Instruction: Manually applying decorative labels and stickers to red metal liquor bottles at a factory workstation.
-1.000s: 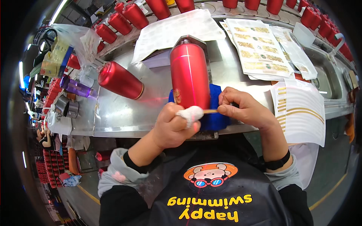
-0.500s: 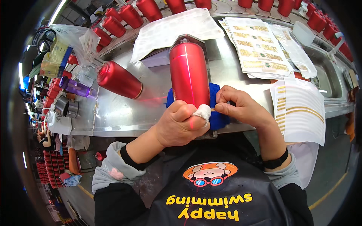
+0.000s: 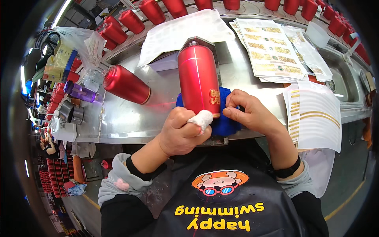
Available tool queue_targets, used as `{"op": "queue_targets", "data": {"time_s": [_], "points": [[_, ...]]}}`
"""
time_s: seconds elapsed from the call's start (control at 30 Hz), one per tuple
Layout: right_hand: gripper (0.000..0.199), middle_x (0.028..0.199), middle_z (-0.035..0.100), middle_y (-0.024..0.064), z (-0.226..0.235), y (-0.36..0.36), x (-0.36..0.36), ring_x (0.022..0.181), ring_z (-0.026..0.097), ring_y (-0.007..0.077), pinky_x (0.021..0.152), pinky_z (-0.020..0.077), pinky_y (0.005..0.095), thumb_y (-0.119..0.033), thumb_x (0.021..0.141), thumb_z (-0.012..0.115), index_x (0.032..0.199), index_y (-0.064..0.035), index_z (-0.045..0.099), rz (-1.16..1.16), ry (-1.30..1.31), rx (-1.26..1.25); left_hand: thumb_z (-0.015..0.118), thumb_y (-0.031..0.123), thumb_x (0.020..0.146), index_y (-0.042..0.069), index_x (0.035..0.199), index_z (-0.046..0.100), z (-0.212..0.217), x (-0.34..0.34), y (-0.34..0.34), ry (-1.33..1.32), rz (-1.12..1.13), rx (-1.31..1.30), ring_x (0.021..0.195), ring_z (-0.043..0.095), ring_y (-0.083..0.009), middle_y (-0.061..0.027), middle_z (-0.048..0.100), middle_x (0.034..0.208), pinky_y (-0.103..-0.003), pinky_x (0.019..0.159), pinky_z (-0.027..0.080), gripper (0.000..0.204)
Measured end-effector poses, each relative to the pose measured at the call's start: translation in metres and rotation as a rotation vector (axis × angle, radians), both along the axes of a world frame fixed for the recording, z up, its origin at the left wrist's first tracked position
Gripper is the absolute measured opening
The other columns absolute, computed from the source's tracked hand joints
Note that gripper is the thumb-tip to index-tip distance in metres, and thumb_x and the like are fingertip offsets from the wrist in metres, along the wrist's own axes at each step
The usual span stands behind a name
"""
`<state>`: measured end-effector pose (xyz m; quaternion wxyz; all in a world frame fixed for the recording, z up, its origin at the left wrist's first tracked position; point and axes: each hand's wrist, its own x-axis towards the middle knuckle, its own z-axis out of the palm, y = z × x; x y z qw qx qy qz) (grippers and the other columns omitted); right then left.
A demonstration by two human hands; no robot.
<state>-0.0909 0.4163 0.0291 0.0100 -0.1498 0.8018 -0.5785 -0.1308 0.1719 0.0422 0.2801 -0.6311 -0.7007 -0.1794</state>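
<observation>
A glossy red bottle lies with its neck away from me and its base towards me, over a blue pad. A gold decal shows on its right side near the base, where a thin gold band runs round the edge. My left hand is closed at the base, with a bunched white cloth at its thumb and fingers touching the bottle's end. To the right of the base, my right hand is apart from the bottle, thumb and forefinger bent close together. Whether anything small is between them is hidden.
Another red bottle lies on the metal worktop at left. Gold decal sheets and a sheet of gold strips lie at right, before a sink. Red bottles line the back. A purple bottle stands far left.
The red bottle has turned, bringing the gold decal into view. My left hand and cloth have slid left and slightly nearer me. The back row of bottles has shifted.
</observation>
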Motion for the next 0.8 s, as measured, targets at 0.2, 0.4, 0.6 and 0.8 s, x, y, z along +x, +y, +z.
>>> {"op": "queue_targets", "data": {"time_s": [0.2,0.4,0.6,0.8], "points": [[0.024,0.084,0.054,0.0112,-0.001,-0.001,0.004,0.085,0.051,0.028,0.078,0.0422,0.0367,-0.022,0.084,0.07,0.077,-0.004,0.056,-0.03,-0.022,-0.03,0.076,0.011,0.065,0.019,0.109,0.065,0.002,0.002,0.02,0.066,0.293,0.012,0.106,0.048,-0.0285,-0.0034,0.054,0.122,-0.043,0.088,0.039,0.046],[0.021,0.094,0.054,0.0079,0.004,-0.011,0.014,0.095,0.049,0.0261,0.086,0.0395,0.0348,-0.017,0.078,0.074,0.08,-0.0061,0.056,-0.045,0.176,0.134,0.07,0.022,0.083,0.005,0.131,0.05,0.0,0.013,0.006,-0.383,0.402,0.19,0.123,0.044,-0.0409,-0.0198,0.046,0.136,-0.049,0.103,0.033,0.054],[0.022,0.095,0.053,0.0121,0.003,-0.021,0.013,0.094,0.048,0.0317,0.084,0.0412,0.0393,-0.017,0.076,0.076,0.08,-0.0058,0.058,-0.126,0.258,0.165,0.061,0.023,0.09,0.003,0.126,0.05,-0.001,0.014,0.016,-0.774,0.313,0.359,0.127,0.039,-0.0373,-0.0225,0.041,0.138,-0.045,0.107,0.027,0.042],[0.022,0.098,0.054,0.0092,0.004,-0.019,0.014,0.098,0.048,0.0283,0.087,0.0403,0.0374,-0.017,0.076,0.076,0.082,-0.0059,0.058,-0.129,0.212,0.205,0.065,0.022,0.086,0.003,0.122,0.05,-0.011,0.022,0.019,-0.694,0.417,0.409,0.121,0.042,-0.0363,-0.0214,0.045,0.133,-0.045,0.106,0.028,0.043]]}}
